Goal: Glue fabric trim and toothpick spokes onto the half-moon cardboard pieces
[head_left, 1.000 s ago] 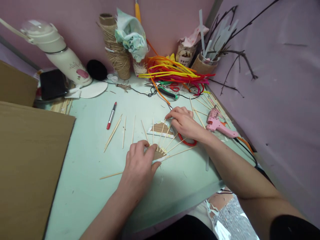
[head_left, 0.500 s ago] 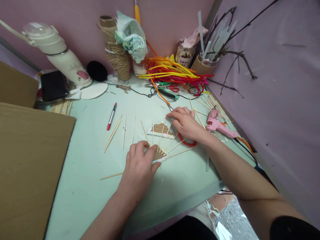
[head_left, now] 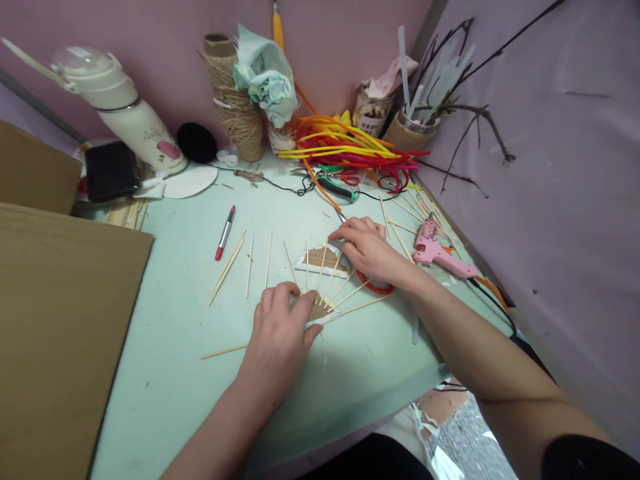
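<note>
My left hand presses its fingers and thumb on a small half-round cardboard piece with a pale fabric edge, lying on the table. Several thin wooden sticks fan out from its curved side. My right hand reaches across the fan, its fingertips closed at the far tip of one wooden stick. Just behind lies a second half-round cardboard piece, partly under the sticks. Red-handled scissors lie beneath my right hand, mostly covered.
Loose sticks and a marker lie to the left, near a large cardboard sheet. A pink glue gun rests at right. Along the back stand a bottle, a twine roll and colourful pipe cleaners.
My right hand's fingertips have shifted slightly left, to the tip of a stick. My left hand stays on the cardboard piece. The whole view has moved a little.
</note>
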Tool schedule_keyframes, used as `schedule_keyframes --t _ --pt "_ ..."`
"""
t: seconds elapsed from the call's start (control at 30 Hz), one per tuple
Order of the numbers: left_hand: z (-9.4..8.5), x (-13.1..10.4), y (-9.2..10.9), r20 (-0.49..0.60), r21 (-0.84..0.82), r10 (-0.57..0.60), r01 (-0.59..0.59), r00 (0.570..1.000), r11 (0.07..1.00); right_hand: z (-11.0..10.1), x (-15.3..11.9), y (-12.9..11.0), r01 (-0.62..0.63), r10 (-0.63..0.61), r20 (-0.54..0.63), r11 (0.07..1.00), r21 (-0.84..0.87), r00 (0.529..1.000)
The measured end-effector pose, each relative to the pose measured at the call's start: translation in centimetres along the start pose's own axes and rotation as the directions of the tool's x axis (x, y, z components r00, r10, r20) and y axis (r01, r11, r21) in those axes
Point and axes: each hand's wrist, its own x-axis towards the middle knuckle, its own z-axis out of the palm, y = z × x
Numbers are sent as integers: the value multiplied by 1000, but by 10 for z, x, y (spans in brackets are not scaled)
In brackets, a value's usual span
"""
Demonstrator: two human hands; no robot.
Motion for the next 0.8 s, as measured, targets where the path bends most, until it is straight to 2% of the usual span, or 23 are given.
schedule_keyframes --t 0.8 --pt "2 1 -3 28 8 7 -7 1000 1000 3 0 2 27 -27 -8 1000 -4 1000"
